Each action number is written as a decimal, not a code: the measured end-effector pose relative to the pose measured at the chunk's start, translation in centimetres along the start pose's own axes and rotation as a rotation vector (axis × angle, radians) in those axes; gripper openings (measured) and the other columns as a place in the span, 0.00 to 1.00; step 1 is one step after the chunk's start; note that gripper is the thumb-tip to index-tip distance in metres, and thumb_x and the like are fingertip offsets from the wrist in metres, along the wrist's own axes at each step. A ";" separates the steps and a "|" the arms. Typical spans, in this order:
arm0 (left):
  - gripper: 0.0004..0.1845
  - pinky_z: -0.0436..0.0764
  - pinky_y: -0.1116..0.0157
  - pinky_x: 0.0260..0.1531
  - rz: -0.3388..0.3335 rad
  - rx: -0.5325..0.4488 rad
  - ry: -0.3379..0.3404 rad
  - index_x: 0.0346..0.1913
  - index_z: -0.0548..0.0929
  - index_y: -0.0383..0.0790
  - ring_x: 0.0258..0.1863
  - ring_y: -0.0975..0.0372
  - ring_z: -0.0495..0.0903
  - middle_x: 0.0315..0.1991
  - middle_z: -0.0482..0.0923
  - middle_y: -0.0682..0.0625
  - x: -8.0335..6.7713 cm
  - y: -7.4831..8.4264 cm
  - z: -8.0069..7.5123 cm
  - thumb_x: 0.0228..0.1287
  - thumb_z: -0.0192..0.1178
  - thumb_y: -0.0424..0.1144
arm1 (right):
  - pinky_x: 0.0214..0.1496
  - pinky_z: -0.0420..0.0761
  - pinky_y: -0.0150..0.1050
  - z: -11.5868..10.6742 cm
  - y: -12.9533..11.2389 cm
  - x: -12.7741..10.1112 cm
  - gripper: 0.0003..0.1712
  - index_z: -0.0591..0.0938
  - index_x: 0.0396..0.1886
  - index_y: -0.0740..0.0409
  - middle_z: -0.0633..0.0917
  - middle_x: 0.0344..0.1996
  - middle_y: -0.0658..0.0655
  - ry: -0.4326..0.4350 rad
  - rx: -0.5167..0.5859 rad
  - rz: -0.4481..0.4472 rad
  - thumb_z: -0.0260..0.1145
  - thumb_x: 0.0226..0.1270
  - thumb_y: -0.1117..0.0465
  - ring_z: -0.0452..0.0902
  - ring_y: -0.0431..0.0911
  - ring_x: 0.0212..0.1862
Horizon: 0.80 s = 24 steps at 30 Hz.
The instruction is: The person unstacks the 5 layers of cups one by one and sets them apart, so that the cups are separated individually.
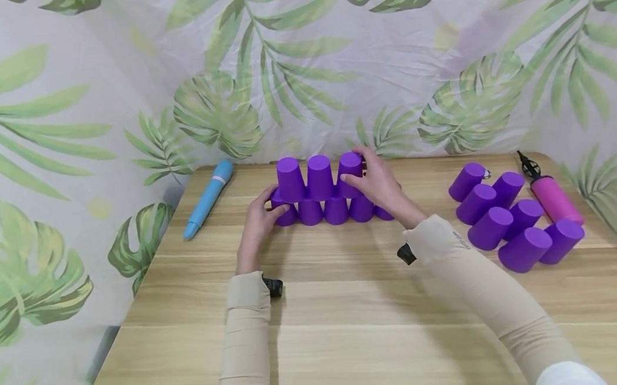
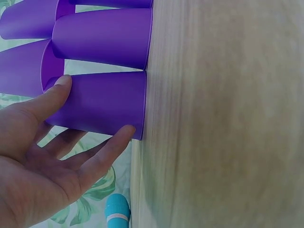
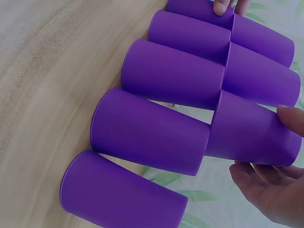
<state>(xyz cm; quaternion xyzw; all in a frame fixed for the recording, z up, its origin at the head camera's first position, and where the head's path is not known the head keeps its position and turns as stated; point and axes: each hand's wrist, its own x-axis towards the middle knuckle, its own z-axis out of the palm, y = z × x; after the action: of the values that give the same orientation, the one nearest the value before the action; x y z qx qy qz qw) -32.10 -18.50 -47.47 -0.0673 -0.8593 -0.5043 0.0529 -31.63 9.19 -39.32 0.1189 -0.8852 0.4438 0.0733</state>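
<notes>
Upside-down purple cups stand in two tiers at the back of the table, with several in the bottom row (image 1: 336,211) and three above. My right hand (image 1: 382,182) grips the rightmost upper cup (image 3: 251,130), thumb on the near side and fingers on the far side. Its rim sits on the bases of the cups below in the right wrist view. At the other end, my left hand (image 1: 254,225) holds the leftmost bottom cup (image 2: 102,102), thumb near its base and little finger by its rim on the table. The bottom row's right end is partly hidden behind my right hand in the head view.
Several more upside-down purple cups (image 1: 491,228) are grouped at the right of the table (image 1: 322,333). Behind them lies a pink hand pump (image 1: 557,201) with a black nozzle. A blue pump-like tube (image 1: 208,200) lies at the back left. Leaf-patterned cloth (image 1: 301,69) hangs behind.
</notes>
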 end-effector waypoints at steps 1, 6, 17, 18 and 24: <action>0.32 0.74 0.52 0.59 0.000 0.000 0.001 0.68 0.68 0.36 0.63 0.48 0.70 0.63 0.70 0.35 0.0 0.0 0.0 0.62 0.65 0.32 | 0.55 0.78 0.49 0.0 0.0 0.0 0.36 0.66 0.67 0.61 0.77 0.56 0.63 0.001 0.001 0.005 0.70 0.62 0.57 0.75 0.56 0.55; 0.31 0.75 0.51 0.58 0.010 0.005 0.007 0.68 0.68 0.36 0.62 0.47 0.70 0.62 0.71 0.35 0.0 -0.2 -0.2 0.62 0.64 0.32 | 0.54 0.78 0.48 0.0 0.1 -0.1 0.35 0.68 0.65 0.60 0.78 0.55 0.62 0.014 0.024 0.002 0.71 0.61 0.57 0.76 0.56 0.54; 0.32 0.75 0.51 0.58 -0.002 0.002 -0.002 0.70 0.67 0.37 0.62 0.47 0.70 0.63 0.70 0.35 0.2 -0.2 -0.5 0.63 0.63 0.32 | 0.57 0.79 0.43 -5.1 0.3 -1.7 0.34 0.69 0.63 0.62 0.78 0.55 0.62 0.276 0.214 -0.038 0.72 0.58 0.64 0.75 0.53 0.55; 0.32 0.75 0.51 0.58 -0.001 0.006 -0.002 0.70 0.67 0.37 0.62 0.47 0.70 0.63 0.70 0.35 0.2 -0.2 -0.4 0.63 0.64 0.32 | 0.57 0.79 0.42 -5.8 0.7 -1.8 0.34 0.69 0.63 0.61 0.77 0.55 0.62 0.312 0.225 -0.035 0.72 0.58 0.65 0.75 0.53 0.55; 0.32 0.75 0.51 0.58 0.004 0.018 -0.009 0.69 0.67 0.37 0.62 0.47 0.70 0.63 0.71 0.35 0.3 -0.3 0.2 0.63 0.64 0.33 | 0.60 0.76 0.42 -8.5 4.3 -3.1 0.33 0.68 0.66 0.58 0.75 0.58 0.61 0.484 0.205 0.062 0.69 0.62 0.63 0.72 0.53 0.57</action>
<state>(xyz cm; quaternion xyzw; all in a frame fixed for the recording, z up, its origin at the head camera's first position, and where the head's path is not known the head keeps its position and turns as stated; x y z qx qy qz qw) -32.49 -18.48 -47.75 -0.0711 -0.8638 -0.4963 0.0506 -29.62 18.94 -38.28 -0.0114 -0.7954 0.5489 0.2569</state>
